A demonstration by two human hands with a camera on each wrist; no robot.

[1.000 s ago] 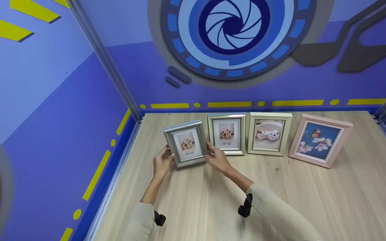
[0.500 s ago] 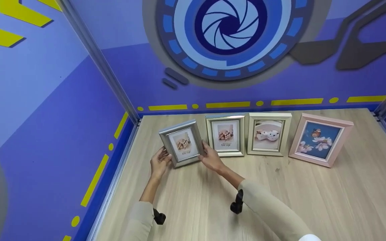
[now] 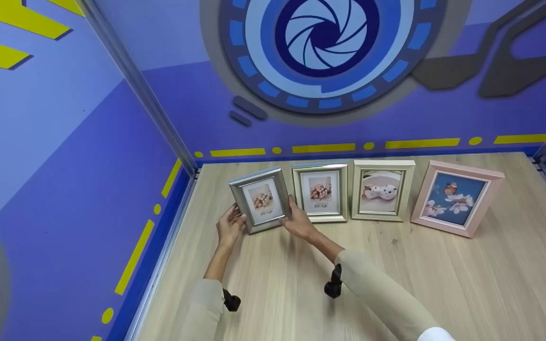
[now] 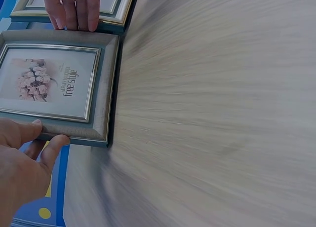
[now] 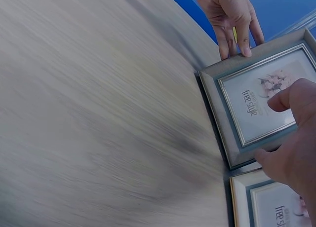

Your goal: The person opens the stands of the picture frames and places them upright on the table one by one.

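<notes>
A silver-grey picture frame (image 3: 262, 201) with a rose print stands on the wooden table (image 3: 296, 284), slightly turned, at the left end of a row. My left hand (image 3: 229, 229) grips its left edge, the thumb (image 4: 29, 131) on the rim. On the opposite side my right hand (image 3: 300, 222) holds the right edge near the lower corner. In the right wrist view, one digit of that hand overlaps the picture. Close to the right hand's fingers is a champagne-gold picture frame (image 3: 320, 192) with the same print.
Further right stand a cream picture frame (image 3: 381, 192) and a pink picture frame (image 3: 458, 199) angled inwards. A blue-purple wall (image 3: 183, 109) rises behind the row, and another side wall (image 3: 78, 189) borders the table on the left.
The right hand has shifted slightly left, its thumb now over the grey frame's front edge. The grey frame has turned a little. The head view has moved slightly.
</notes>
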